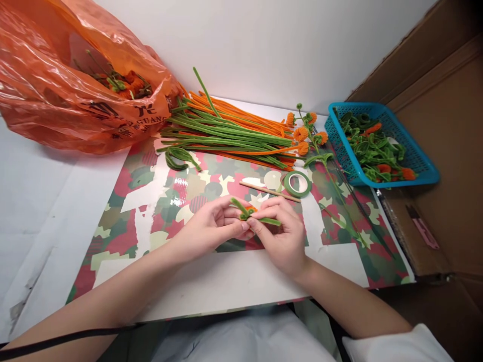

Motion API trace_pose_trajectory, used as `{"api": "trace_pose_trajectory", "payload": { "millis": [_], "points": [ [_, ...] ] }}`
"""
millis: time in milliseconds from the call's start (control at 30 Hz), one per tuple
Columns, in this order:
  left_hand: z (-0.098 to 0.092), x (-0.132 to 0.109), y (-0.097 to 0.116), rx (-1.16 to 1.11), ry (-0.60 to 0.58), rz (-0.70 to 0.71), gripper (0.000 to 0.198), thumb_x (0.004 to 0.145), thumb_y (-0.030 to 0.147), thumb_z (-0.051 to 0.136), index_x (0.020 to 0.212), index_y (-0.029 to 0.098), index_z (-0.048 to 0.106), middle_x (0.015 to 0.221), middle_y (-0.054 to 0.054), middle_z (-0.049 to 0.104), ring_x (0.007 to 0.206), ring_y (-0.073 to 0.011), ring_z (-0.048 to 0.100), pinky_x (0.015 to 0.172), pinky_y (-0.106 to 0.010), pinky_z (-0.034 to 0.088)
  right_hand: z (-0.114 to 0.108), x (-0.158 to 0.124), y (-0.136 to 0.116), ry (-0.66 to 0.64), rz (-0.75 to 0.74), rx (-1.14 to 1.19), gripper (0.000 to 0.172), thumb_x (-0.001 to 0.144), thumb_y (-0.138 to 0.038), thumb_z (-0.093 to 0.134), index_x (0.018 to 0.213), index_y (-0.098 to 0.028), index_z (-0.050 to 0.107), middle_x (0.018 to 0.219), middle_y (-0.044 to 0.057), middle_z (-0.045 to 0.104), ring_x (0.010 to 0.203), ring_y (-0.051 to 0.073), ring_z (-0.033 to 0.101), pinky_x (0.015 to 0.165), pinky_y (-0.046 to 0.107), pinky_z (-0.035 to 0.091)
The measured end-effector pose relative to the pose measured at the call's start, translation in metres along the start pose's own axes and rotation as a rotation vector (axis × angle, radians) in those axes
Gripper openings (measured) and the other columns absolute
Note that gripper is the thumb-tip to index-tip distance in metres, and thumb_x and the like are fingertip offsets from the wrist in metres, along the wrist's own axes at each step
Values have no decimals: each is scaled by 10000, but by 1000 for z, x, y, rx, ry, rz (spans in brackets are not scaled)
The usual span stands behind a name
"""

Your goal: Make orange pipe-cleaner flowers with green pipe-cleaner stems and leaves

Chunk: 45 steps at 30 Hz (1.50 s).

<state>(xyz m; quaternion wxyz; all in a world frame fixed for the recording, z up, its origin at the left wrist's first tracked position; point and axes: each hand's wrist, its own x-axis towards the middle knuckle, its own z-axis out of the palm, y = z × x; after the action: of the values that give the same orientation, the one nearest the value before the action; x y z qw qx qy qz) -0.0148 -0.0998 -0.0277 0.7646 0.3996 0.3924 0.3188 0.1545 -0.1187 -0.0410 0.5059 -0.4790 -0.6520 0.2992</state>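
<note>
Head view. The left hand and the right hand meet above the middle of a patterned mat, both closed on a small green pipe-cleaner piece with a spot of orange at its centre. The left thumb and fingertips press together on the piece's left part; the right thumb and forefinger pinch its green right end, which sticks out sideways past the knuckles. Just behind the hands lie a thin wooden stick and, touching its far end, a roll of green floral tape. Farther back, a bundle of green and orange pipe cleaners lies across the mat's rear edge, with finished orange flowers on green stems at its right end. An orange plastic bag, open at the top left, holds more flowers. At the right, a blue basket contains green loops and orange pieces. Pink-handled snips rest on the cardboard beside the mat.
</note>
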Motion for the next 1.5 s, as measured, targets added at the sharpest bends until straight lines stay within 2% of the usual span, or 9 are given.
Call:
{"api": "trace_pose_trajectory", "payload": {
  "millis": [133,400,500,667,767,933,1133,1333,1500],
  "points": [
    [0,-1,0,65,53,49,248,771,246,736,952,183,579,757,0,694,677,-135,698,645,-231,585,1,0,1,-4,42,6,82,799,-161,707,810,-237,676,785,15,642,750,166,626,606,285,514],
    [-4,-3,3,9,29,53,176,816,303,726,850,155,637,760,-5,731,668,-115,707,674,-192,595,4,-5,3,-7,9,45,75,817,-142,693,841,-207,721,770,23,644,710,152,613,545,262,468],
    [-2,-3,4,-32,17,40,169,806,259,739,891,150,642,730,-4,732,671,-124,718,686,-200,601,5,-5,3,-12,12,72,87,824,-128,682,836,-203,726,770,26,635,682,140,600,489,242,422],
    [3,-3,5,-24,23,93,115,821,222,712,908,158,672,733,0,723,677,-128,708,692,-226,613,6,-3,2,-46,-7,125,120,842,-109,656,851,-207,726,775,25,625,691,133,603,548,251,464],
    [3,-4,6,19,20,118,89,839,220,679,913,172,694,797,-3,722,691,-124,702,685,-222,611,4,-2,1,-35,4,118,107,833,-116,667,837,-209,718,760,15,600,643,115,565,480,229,403],
    [-4,-4,12,150,-42,126,75,856,146,628,856,176,696,699,26,661,669,-93,663,656,-173,577,0,-1,0,-86,-68,151,136,826,-88,630,826,-216,675,764,5,591,689,127,562,577,256,452],
    [-12,-7,16,252,-223,173,46,887,133,600,870,161,633,694,47,589,473,-7,473,432,-86,389,0,-2,2,-204,-104,254,138,827,-93,559,815,-226,595,762,-2,555,728,146,536,661,296,471],
    [-13,-7,14,288,-301,240,53,907,125,567,879,169,573,757,27,603,594,-41,542,479,-102,394,1,-4,6,-271,-61,323,118,855,-121,537,842,-235,567,786,-1,541,749,157,519,697,322,440],
    [-13,-6,11,303,-291,288,70,910,149,575,844,164,553,730,22,598,608,-57,567,509,-125,426,1,-6,9,-278,-26,344,103,872,-144,536,857,-243,561,802,-3,519,757,157,512,709,326,433]
  ]
}}
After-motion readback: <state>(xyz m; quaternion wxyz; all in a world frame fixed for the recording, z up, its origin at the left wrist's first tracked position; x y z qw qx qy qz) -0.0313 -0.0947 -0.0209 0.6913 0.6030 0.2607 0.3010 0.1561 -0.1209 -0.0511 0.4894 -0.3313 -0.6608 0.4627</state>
